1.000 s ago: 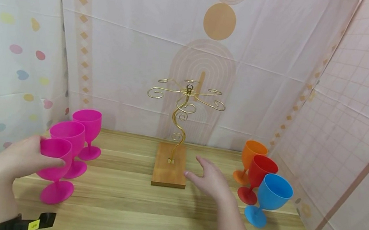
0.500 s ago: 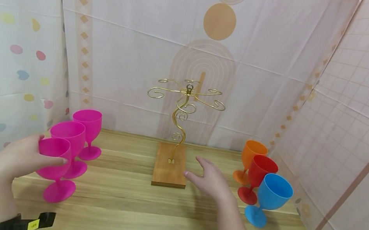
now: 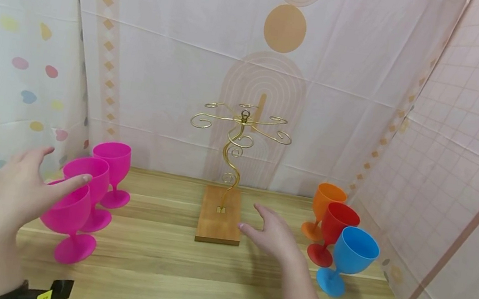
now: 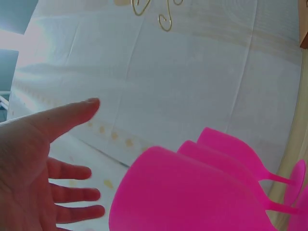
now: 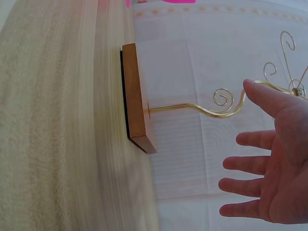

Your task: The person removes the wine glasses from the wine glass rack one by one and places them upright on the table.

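Three pink goblets stand upright in a row at the left of the table. My left hand (image 3: 15, 192) is above and beside the nearest pink goblet (image 3: 69, 212), fingers and thumb spread apart. In the left wrist view a gap shows between that hand (image 4: 29, 163) and the goblet's bowl (image 4: 178, 197). Behind stand the middle pink goblet (image 3: 95, 178) and the far one (image 3: 115, 163). My right hand (image 3: 275, 236) holds nothing, its fingers extended near the wooden base (image 3: 219, 226) of a gold wire stand (image 3: 237, 164). In the right wrist view all its fingers (image 5: 245, 185) are straight.
On the right side of the table (image 3: 147, 279) stand an orange goblet (image 3: 326, 202), a red goblet (image 3: 336, 224) and a blue goblet (image 3: 353, 255). The stand's curled arms spread out at its top. Patterned cloths (image 3: 178, 59) hang at the back and both sides.
My left hand has let go of the nearest pink goblet and risen, its fingers spreading. The goblet shifted slightly and stays upright on the table. My right hand has kept its place.
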`<state>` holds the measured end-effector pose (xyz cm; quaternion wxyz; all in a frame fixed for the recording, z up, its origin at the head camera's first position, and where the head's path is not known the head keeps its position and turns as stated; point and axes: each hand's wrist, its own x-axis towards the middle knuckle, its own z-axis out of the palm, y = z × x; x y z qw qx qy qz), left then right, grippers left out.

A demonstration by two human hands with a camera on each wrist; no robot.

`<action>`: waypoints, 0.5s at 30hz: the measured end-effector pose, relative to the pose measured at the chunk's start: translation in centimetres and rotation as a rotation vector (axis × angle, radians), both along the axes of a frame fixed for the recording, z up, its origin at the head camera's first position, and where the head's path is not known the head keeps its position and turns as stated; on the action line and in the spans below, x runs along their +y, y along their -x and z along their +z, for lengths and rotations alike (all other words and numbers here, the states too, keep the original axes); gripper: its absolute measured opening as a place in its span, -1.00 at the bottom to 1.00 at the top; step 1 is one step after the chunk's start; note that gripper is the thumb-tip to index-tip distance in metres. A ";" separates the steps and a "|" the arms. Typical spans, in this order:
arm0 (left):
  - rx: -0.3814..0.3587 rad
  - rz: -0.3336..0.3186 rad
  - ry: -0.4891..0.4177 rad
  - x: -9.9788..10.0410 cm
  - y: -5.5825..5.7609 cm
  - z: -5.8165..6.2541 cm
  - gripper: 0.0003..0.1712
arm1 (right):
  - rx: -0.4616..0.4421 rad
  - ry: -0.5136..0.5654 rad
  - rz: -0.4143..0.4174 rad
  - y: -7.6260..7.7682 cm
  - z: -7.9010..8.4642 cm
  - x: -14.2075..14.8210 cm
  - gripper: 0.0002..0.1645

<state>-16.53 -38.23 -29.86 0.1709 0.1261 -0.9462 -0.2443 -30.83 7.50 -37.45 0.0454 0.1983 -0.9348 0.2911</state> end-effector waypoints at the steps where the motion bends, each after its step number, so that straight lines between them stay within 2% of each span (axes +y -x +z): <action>1: 0.038 0.006 0.007 0.5 -0.1 0.2 0.33 | -0.001 0.003 0.001 0.0 0.1 0.0 -0.03; 7: 0.263 0.007 0.041 4.1 -0.2 1.2 0.13 | -0.002 0.018 0.009 0.0 0.3 0.2 -0.04; 12: 0.470 -0.037 0.064 6.5 0.0 1.5 -0.06 | -0.008 0.025 0.018 0.1 0.4 0.3 -0.03; 15: 0.563 -0.077 0.068 7.7 0.5 1.3 -0.13 | -0.003 0.028 0.019 0.1 0.4 0.4 -0.04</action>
